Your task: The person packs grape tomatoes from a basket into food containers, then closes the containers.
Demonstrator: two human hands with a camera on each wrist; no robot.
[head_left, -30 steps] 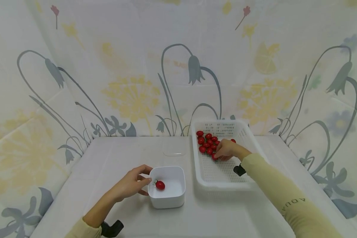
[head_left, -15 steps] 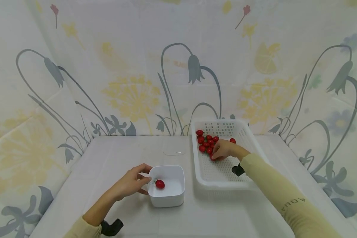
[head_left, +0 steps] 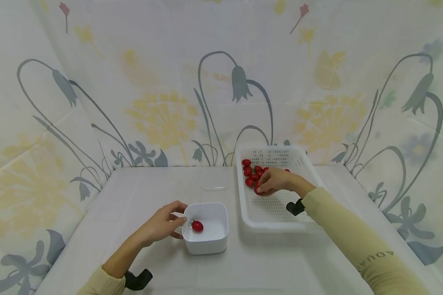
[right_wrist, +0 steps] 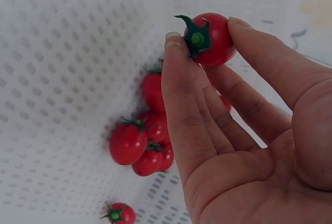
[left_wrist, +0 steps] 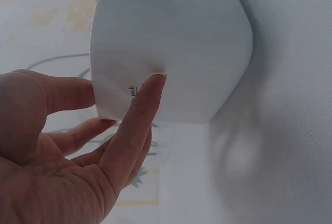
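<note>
My right hand (head_left: 275, 181) is inside the white perforated basket (head_left: 245, 211) and pinches a red cherry tomato (right_wrist: 213, 40) with a green stem cap between thumb and fingertips. In the right wrist view, this tomato is held above the basket's mesh floor. Several other cherry tomatoes (head_left: 247, 171) cluster at the basket's left side, partly covered by the hand. On the left, a small white square box (head_left: 206, 247) stands upright with one cherry tomato (head_left: 197, 226) in it. My left hand (head_left: 162, 223) touches the box's outer wall and rim with extended fingers and thumb.
The basket stands right of the box, a gap of white table (head_left: 221, 278) between them. A faint clear rounded outline (head_left: 215, 188) lies behind the box. A flower-patterned curtain (head_left: 221, 102) rises at the back edge. A black wrist camera (head_left: 295, 207) hangs below the right wrist.
My right hand has shifted slightly left and a little up in the basket, now pinching a cherry tomato from the cluster's near edge. The left hand stays at the box.
</note>
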